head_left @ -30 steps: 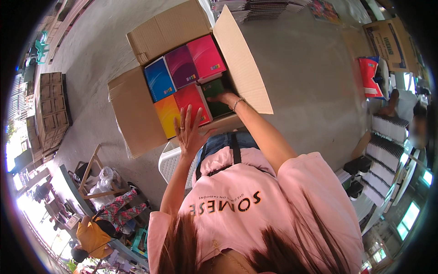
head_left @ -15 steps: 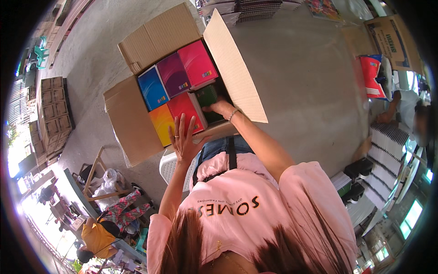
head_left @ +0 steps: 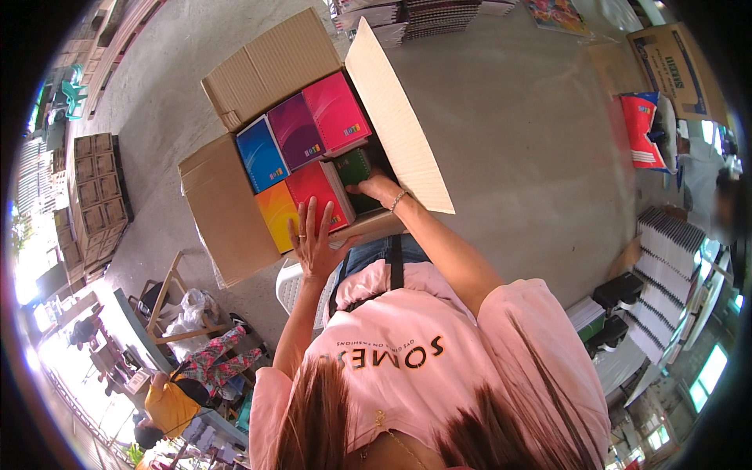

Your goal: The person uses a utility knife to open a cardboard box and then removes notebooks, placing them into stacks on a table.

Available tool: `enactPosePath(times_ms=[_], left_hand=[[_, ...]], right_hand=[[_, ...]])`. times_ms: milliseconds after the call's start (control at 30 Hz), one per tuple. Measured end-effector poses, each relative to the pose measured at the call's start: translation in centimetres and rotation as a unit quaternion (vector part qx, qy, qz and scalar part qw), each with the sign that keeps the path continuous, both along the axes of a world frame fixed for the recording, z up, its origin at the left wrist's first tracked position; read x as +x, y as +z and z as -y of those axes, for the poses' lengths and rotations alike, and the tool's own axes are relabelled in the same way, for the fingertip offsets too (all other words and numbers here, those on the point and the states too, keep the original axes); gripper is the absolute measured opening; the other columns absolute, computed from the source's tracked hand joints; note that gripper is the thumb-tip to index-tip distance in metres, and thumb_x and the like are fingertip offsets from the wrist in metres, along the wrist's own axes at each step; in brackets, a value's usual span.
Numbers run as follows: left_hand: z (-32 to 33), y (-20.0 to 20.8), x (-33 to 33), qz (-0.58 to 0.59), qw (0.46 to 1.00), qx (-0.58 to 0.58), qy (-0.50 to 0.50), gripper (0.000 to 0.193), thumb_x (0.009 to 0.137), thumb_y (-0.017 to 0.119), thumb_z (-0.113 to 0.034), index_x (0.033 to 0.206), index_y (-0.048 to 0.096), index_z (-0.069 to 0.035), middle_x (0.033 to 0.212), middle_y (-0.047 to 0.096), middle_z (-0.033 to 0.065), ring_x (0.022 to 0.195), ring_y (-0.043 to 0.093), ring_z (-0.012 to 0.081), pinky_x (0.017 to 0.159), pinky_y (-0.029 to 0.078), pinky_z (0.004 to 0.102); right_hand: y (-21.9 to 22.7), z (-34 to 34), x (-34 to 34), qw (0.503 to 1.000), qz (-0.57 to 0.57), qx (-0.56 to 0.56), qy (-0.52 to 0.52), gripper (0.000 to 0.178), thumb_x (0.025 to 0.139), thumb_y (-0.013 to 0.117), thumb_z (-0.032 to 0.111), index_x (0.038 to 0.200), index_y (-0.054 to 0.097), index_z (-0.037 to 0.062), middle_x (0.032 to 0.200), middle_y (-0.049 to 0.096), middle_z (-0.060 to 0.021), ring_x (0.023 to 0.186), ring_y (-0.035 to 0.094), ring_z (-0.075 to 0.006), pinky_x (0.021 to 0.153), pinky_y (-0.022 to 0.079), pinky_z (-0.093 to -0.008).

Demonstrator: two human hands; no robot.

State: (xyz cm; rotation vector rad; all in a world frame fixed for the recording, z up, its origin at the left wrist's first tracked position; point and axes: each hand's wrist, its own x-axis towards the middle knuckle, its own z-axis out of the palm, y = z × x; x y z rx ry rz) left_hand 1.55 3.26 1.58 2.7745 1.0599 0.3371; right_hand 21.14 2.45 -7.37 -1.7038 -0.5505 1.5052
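An opened cardboard box (head_left: 222, 205) stands in front of me, filled with stacks of spiral notebooks. In its far row lie a blue notebook (head_left: 262, 154), a purple notebook (head_left: 296, 129) and a pink notebook (head_left: 337, 110). The near row has a yellow notebook (head_left: 271, 210), a red notebook (head_left: 315, 188) and, lower down, a dark green notebook (head_left: 352, 168). My left hand (head_left: 315, 239) is open, fingers spread over the near edge of the red notebook. My right hand (head_left: 379, 188) reaches into the near right corner, gripping the green notebook; its fingertips are partly hidden.
Bound stacks of notebooks (head_left: 439, 19) lie beyond the box. At right are another carton (head_left: 670, 70), a red and blue bag (head_left: 642, 129), tall paper stacks (head_left: 658, 290) and a person. Stacked brown boxes (head_left: 98, 184) and a person in yellow (head_left: 171, 406) are at left.
Both hands stay nearly where they were, the left on the red notebook and the right at the green one. The view has shifted slightly.
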Motion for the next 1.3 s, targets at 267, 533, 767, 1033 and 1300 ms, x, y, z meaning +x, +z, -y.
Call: enactPosePath(times_ms=[267,533,767,1033,1300], left_hand=[[0.0,0.1,0.0,-0.002,1.000,0.002,-0.003,0.093,0.062,0.077,-0.058,0.140,0.043,-0.021,0.149,0.035,0.0073,0.139,0.030,0.0262,0.113,0.013,0.0475],[0.0,0.5,0.1,-0.003,1.000,0.006,-0.008,0.093,0.062,0.077,-0.057,0.141,0.043,-0.021,0.149,0.035,0.0072,0.139,0.031,0.0254,0.113,0.014,0.0475],[0.1,0.3,0.0,-0.006,1.000,0.014,-0.002,0.091,0.063,0.077,-0.058,0.140,0.044,-0.021,0.148,0.036,0.0075,0.139,0.031,0.0254,0.113,0.015,0.0474],[0.1,0.5,0.1,-0.005,1.000,0.018,-0.007,0.092,0.062,0.077,-0.057,0.140,0.044,-0.021,0.148,0.036,0.0076,0.139,0.031,0.0254,0.113,0.015,0.0476],[0.3,0.1,0.2,-0.006,1.000,0.017,-0.004,0.091,0.065,0.076,-0.057,0.141,0.042,-0.020,0.149,0.034,0.0081,0.140,0.028,0.0259,0.114,0.012,0.0479]], right_hand=[[0.5,0.0,0.3,0.999,0.032,-0.027,0.019,0.044,0.074,0.075,0.020,0.111,0.064,-0.0007,0.108,0.067,-0.0174,0.102,0.062,-0.0251,0.087,0.046,-0.0339],[0.6,0.2,0.1,1.000,0.018,0.005,-0.014,0.047,0.074,0.076,0.024,0.112,0.063,-0.0005,0.107,0.067,-0.0188,0.101,0.062,-0.0269,0.087,0.046,-0.0347],[2.2,0.0,0.6,0.997,0.058,-0.045,0.033,0.051,0.074,0.074,0.033,0.110,0.064,-0.0017,0.107,0.066,-0.0215,0.100,0.063,-0.0309,0.084,0.048,-0.0362],[-0.1,0.0,-0.3,0.998,0.055,-0.031,-0.012,0.049,0.075,0.073,0.032,0.109,0.064,-0.0021,0.106,0.066,-0.0217,0.100,0.064,-0.0301,0.084,0.048,-0.0361],[0.7,-0.1,0.4,1.000,-0.003,0.000,-0.017,0.053,0.075,0.076,0.031,0.116,0.061,-0.0006,0.113,0.065,-0.0164,0.102,0.060,-0.0237,0.089,0.045,-0.0336]])
